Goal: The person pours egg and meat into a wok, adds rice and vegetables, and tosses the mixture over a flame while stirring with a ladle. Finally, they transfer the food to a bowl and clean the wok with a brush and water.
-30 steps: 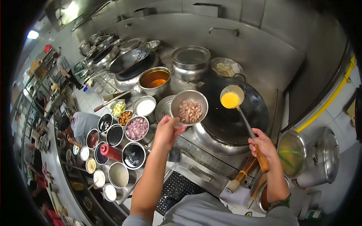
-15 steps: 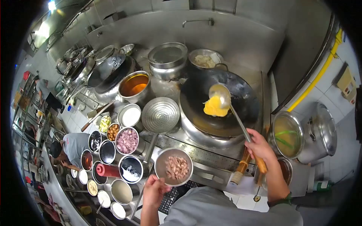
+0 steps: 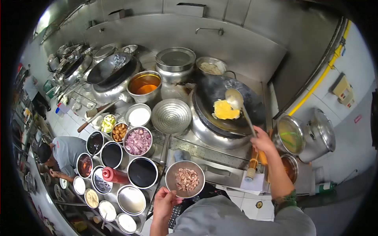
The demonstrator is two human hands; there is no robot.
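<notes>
My left hand [image 3: 165, 201] gripping the bowl of meat [image 3: 185, 179]; right hand [image 3: 262, 143] grasping the ladle [image 3: 235, 99] over the egg [image 3: 224, 110].

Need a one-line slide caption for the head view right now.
Right hand holds a ladle over egg in the wok; left hand holds a bowl of chopped meat.

A perforated metal strainer [image 3: 171, 116] sits at nine o'clock of the stove. At seven o'clock of it stands a bowl of chopped red onion [image 3: 137, 141], with a red squeeze bottle [image 3: 115, 175] lying farther down. At two o'clock, a lidded steel pot [image 3: 175, 64] stands against the wall.
</notes>
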